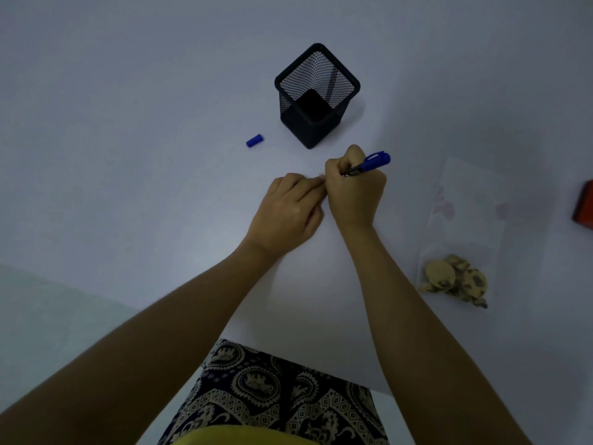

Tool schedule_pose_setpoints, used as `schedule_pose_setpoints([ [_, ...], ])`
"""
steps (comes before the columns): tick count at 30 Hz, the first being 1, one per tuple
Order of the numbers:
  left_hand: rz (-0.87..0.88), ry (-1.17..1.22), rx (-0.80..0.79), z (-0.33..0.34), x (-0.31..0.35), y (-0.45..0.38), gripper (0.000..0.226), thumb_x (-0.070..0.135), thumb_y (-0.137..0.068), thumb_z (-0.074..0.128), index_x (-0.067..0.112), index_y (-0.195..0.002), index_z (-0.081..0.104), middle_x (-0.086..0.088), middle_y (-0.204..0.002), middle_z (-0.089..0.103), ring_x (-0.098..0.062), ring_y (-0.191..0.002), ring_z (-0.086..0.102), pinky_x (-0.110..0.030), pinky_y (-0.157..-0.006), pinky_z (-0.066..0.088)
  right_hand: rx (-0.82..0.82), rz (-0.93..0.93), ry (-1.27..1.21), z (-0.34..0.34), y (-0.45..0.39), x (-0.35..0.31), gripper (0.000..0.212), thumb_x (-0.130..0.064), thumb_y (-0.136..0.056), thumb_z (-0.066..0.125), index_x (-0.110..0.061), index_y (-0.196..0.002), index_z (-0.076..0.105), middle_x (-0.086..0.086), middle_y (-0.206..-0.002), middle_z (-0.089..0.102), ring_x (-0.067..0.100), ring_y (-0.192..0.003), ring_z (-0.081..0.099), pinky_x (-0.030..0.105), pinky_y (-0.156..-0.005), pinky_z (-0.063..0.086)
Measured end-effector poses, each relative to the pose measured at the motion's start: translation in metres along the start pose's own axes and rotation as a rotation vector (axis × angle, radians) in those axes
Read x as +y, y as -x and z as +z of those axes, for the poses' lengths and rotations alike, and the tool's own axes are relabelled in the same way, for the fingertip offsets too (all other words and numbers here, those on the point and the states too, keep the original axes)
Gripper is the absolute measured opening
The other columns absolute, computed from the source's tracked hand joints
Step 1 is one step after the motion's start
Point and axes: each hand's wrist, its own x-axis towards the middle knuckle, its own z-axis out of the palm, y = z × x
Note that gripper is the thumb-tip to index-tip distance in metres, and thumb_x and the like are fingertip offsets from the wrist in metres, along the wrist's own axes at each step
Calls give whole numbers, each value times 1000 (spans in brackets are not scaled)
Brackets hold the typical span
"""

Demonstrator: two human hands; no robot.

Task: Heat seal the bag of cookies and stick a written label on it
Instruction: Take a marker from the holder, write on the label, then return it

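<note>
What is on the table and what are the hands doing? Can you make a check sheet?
Surface: white table, dimly lit.
Job's things: clear bag of cookies lying flat at the right, apart from both hands; blue marker uncapped; label hidden under the hands.
Clutter: blue cap lying loose; black mesh pen holder upright, one dark pen inside; red-orange object cut off at the right edge.
Grips: right hand closed on the marker; left hand pressed down beside it.
Cables: nothing seen.
Surroundings: patterned trousers, pale floor.
</note>
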Motion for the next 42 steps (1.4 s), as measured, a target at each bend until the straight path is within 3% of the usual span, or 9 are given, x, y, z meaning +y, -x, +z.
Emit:
schedule_pose_setpoints([
  [7, 4, 3, 6, 0, 0, -1, 28, 14, -87, 58, 5, -112, 67, -11, -110, 70, -27, -94, 62, -37, -82, 47, -1, -3, -11, 0, -1, 0, 25, -4, -80, 56, -14, -63, 40, 9, -50, 49, 31, -46, 52, 39, -45, 46],
  [11, 3, 5, 0, 0, 0, -1, 29, 15, -88, 56, 5, -113, 67, -11, -112, 69, -26, -95, 61, -35, -83, 46, 14, 8, -18, -1, -1, -1, 26, -4, -80, 55, -15, -62, 39, 4, -50, 46, 31, -46, 52, 36, -44, 43],
  [16, -12, -8, -17, 1, -1, -1, 30, 15, -89, 54, 6, -114, 67, -9, -114, 69, -26, -97, 61, -36, -83, 46, 18, 33, -24, 0, -3, -1, 47, -3, -80, 54, -32, -58, 25, -10, -47, 35, 17, -44, 42, 31, -45, 38],
  [25, -14, -9, -16, 0, 1, -1, 30, 16, -88, 56, 4, -114, 67, -11, -113, 69, -27, -97, 61, -37, -82, 48, 46, 26, -14, -1, -2, -2, 46, -3, -79, 49, -33, -59, 21, -8, -48, 32, 18, -45, 37, 26, -45, 33],
  [27, -11, -10, -10, 0, 1, -1, 30, 15, -88, 56, 4, -113, 67, -11, -112, 69, -27, -96, 61, -37, -81, 48, 60, 36, -13, -1, -3, -3, 46, -2, -80, 49, -32, -59, 20, -12, -49, 28, 14, -46, 34, 19, -45, 28],
  [31, -2, -18, -12, -1, 0, -1, 30, 16, -89, 55, 4, -114, 67, -12, -112, 69, -28, -96, 61, -37, -81, 48, 76, 59, -38, -2, -4, -2, 48, 0, -80, 51, -31, -59, 21, -14, -49, 27, 7, -44, 33, 18, -44, 27],
  [36, 2, -31, -8, -2, 0, 0, 31, 16, -89, 55, 4, -114, 67, -11, -112, 69, -27, -96, 61, -36, -81, 46, 39, 41, -110, -6, 1, 1, 29, 4, -79, 55, -12, -62, 38, -13, -49, 35, 2, -45, 44, 11, -44, 33],
  [42, -9, -23, -24, 0, -3, 0, 31, 17, -90, 53, 5, -115, 67, -10, -114, 68, -27, -98, 61, -36, -84, 45, -9, 42, -116, -3, 1, 3, 26, 2, -79, 59, -10, -64, 42, -15, -49, 40, 4, -47, 48, 14, -45, 37],
])
